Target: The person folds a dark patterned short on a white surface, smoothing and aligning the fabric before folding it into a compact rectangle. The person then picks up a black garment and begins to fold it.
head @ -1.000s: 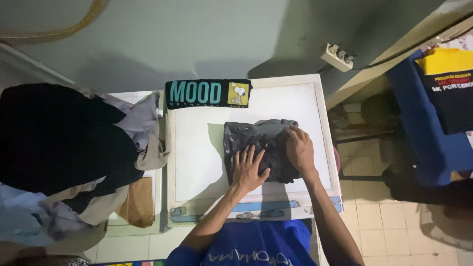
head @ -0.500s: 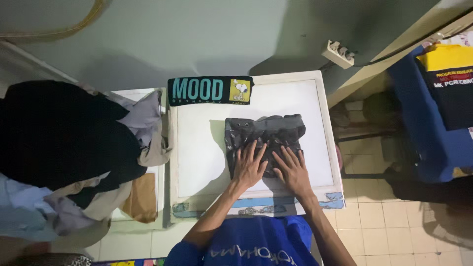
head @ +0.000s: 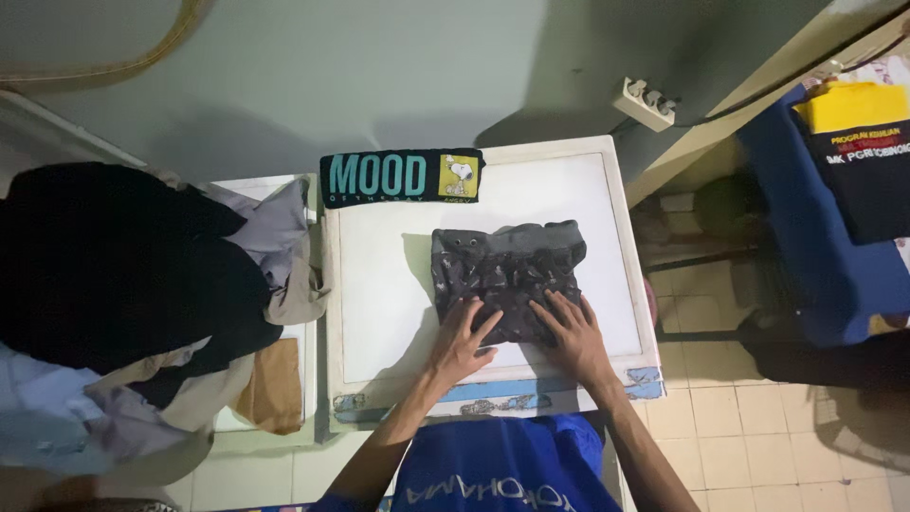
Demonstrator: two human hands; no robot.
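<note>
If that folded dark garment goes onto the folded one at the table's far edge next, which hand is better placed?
Probably the left hand: the black folded garment lies far-left of the dark patterned garment. The right hand sits farther away.

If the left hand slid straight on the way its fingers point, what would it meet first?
The left hand already lies on the folded grey garment; past its far edge, probably the bare white tabletop.

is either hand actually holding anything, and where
Nothing is gripped: the left hand and right hand lie flat on the near edge of the folded dark garment.
</note>
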